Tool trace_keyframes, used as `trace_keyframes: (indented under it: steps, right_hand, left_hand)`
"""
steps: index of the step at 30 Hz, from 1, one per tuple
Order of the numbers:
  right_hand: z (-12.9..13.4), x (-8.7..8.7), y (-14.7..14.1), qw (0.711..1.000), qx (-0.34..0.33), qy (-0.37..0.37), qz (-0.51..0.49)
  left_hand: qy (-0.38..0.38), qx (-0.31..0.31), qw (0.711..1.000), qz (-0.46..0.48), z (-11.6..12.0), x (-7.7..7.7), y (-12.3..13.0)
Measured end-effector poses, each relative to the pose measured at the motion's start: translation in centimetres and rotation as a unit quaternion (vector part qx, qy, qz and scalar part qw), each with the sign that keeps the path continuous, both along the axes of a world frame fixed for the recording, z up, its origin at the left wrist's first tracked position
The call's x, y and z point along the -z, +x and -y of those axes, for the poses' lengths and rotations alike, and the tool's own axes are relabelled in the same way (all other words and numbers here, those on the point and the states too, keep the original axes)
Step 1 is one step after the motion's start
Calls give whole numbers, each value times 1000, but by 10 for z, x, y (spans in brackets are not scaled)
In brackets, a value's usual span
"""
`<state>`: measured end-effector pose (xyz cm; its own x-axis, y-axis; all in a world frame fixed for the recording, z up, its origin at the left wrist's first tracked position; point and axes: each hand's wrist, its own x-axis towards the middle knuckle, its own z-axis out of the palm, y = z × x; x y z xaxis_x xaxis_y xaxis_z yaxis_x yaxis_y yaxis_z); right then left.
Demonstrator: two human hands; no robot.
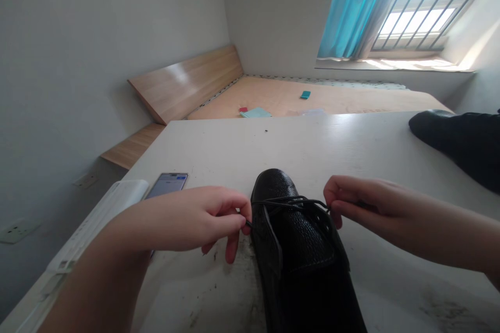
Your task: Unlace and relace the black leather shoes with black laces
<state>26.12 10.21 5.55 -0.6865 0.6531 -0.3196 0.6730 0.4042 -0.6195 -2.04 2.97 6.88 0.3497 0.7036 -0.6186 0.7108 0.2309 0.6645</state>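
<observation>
A black leather shoe [302, 242] stands on the white table with its toe pointing away from me. Dark shoelaces [289, 201] cross the front of its opening and run out to both sides. On the left of the shoe, my left hand [219, 221] pinches one lace end between thumb and forefinger. My right hand [347, 199], at the right side, has its fingers closed on the other part of the lace. The upper eyelets on the left flap look unlaced, and the inside of the shoe is dark.
The white table [226, 151] has dark smudges near me. A phone [167, 183] and a white plastic case [105, 218] lie at the left. Another black shoe [461, 138] is at the right edge. Behind stands a bed [351, 96] with a wooden headboard [191, 80].
</observation>
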Motion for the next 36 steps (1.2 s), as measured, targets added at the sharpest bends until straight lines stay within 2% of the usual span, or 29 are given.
trace_keyframes:
  steps: [5, 8, 10, 13, 16, 21, 27, 30, 36]
  right_hand:
    - [4, 3, -7, 996, 33, -83, -15]
    - [8, 4, -9, 989, 35, -141, -14]
    - [9, 6, -9, 988, 34, -150, -9]
    - [6, 10, -8, 995, 24, -93, -2]
    - [2, 11, -7, 999, 12, -35, 9]
    - [4, 10, -11, 999, 27, -16, -28]
    - [11, 10, -13, 990, 52, -21, -127]
    - [15, 9, -10, 994, 41, -18, -104]
    - [22, -1, -14, 989, 34, 133, -61]
  left_hand:
    - [19, -11, 1000, -6, 0, 0, -2]
    - [44, 8, 999, -25, 0, 2, -2]
    - [42, 27, 998, -31, 1, 2, 0]
    - [36, 44, 998, -30, 1, 3, 0]
    - [56, 32, 997, -40, 1, 2, -2]
    - [86, 1, 995, -42, 0, 3, -4]
    - [75, -4, 997, -19, 2, 3, -1]
    - [89, -7, 996, -21, 3, 4, 4]
    - [119, -12, 991, -56, 5, 6, 16]
